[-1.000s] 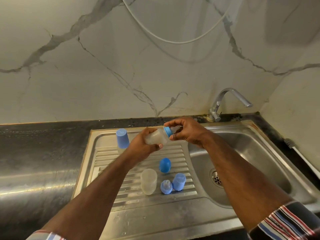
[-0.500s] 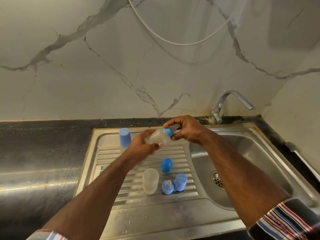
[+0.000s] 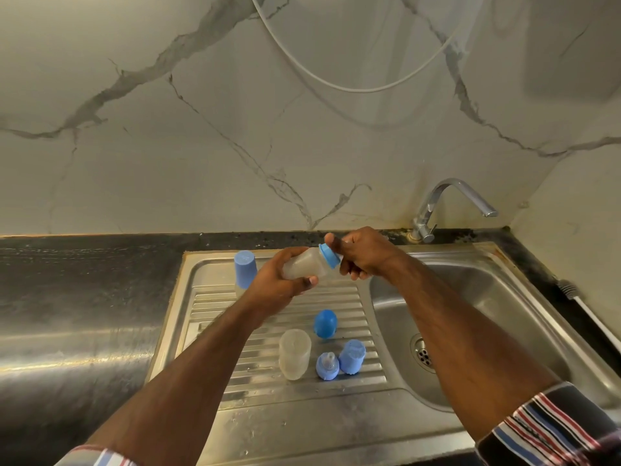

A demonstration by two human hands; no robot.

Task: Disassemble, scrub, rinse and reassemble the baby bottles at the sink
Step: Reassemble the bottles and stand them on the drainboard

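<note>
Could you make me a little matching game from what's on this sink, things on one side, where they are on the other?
Things:
1. frosted bottle with blue collar
2. open clear bottle body
3. tap
4. tall blue cap

Places:
A. at the back left of the draining board
B. held in both hands above the sink
C. behind the basin, by the wall
D. lying on the draining board ribs

Pairs: 1-B, 2-D, 3-C, 4-A
</note>
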